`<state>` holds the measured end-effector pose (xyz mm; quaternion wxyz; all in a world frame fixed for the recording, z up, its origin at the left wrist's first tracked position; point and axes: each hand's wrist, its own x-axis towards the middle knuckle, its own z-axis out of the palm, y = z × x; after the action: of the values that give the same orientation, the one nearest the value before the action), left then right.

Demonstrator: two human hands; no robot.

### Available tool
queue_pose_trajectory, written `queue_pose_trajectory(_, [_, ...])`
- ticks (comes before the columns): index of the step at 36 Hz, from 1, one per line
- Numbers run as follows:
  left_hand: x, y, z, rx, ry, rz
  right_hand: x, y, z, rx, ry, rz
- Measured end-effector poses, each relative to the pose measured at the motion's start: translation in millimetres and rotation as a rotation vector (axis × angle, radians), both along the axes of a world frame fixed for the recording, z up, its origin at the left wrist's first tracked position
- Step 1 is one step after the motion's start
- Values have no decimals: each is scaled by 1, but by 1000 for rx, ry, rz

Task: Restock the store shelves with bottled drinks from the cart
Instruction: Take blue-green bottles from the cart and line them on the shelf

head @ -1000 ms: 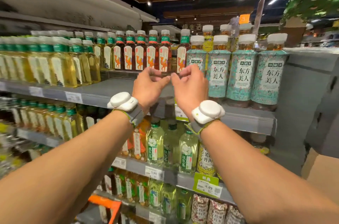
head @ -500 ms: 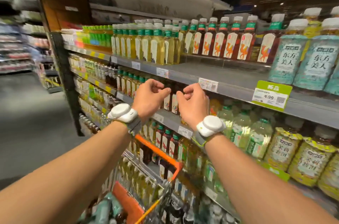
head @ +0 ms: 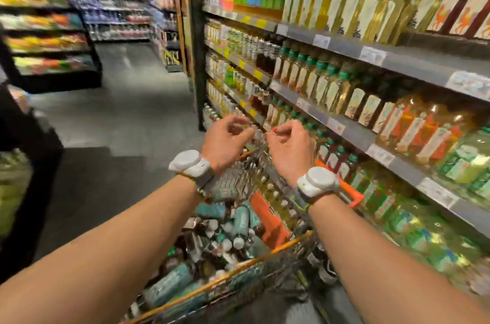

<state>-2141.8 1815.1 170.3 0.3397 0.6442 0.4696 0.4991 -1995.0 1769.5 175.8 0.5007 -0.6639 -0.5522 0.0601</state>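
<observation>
Left hand (head: 225, 143) and right hand (head: 289, 150) hover curled, apparently empty; best reach into the cart (head: 240, 268) below them and grip one bottle (head: 240, 223) mid-body.

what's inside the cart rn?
Inside the cart: a pile of teal-labelled bottles lying on their sides, paler yellow bottles at the far end, an orange flap between. The left forearm and right forearm cover the pile's edges; lower layers are buried; labels blurred.

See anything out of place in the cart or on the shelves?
Nothing spilled or damaged shows, though the frame is blurred. The cart bottles lie jumbled on their sides in the cart; the shelf bottles stand upright in rows.
</observation>
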Motion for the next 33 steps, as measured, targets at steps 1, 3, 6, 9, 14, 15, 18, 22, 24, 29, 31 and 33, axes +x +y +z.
queue_pose_trajectory(1, [-2, -4, 0, -6, 4, -1, -2, -1, -3, 3, 3, 17])
queue_pose_trajectory(3, [-27, -15, -11, -24, -11, 19, -25, -3, -16, -22, 4, 52])
queue_pose_trajectory(6, [-59, -27, -26, -60, -1, 61, -58, -7, -34, -80, 7, 115])
queue_pose_trajectory(9, [-69, -32, -36, -81, 7, 85, -68, -9, -42, -81, 0, 135])
queue_pose_trajectory(14, [-89, -37, -73, -119, 2, 105, -94, -12, -71, -144, 21, 185])
queue_pose_trajectory(15, [-92, -37, -84, -133, 5, 121, -97, -13, -79, -161, 22, 200])
queue_pose_trajectory(18, [-95, -37, -111, -180, 3, 159, -98, -11, -102, -196, 17, 221])
queue_pose_trajectory(22, [-95, -31, -141, -239, -5, 198, -93, 4, -133, -261, 2, 251])
queue_pose_trajectory(24, [-93, -28, -149, -259, 3, 222, -90, 11, -145, -283, 3, 273])
queue_pose_trajectory(29, [-85, -14, -164, -288, 46, 281, -81, 41, -165, -330, 31, 313])
queue_pose_trajectory(31, [-84, -9, -168, -284, 114, 305, -79, 51, -173, -357, 34, 324])
queue_pose_trajectory(33, [-84, -2, -174, -298, 146, 325, -78, 60, -180, -380, 36, 341])
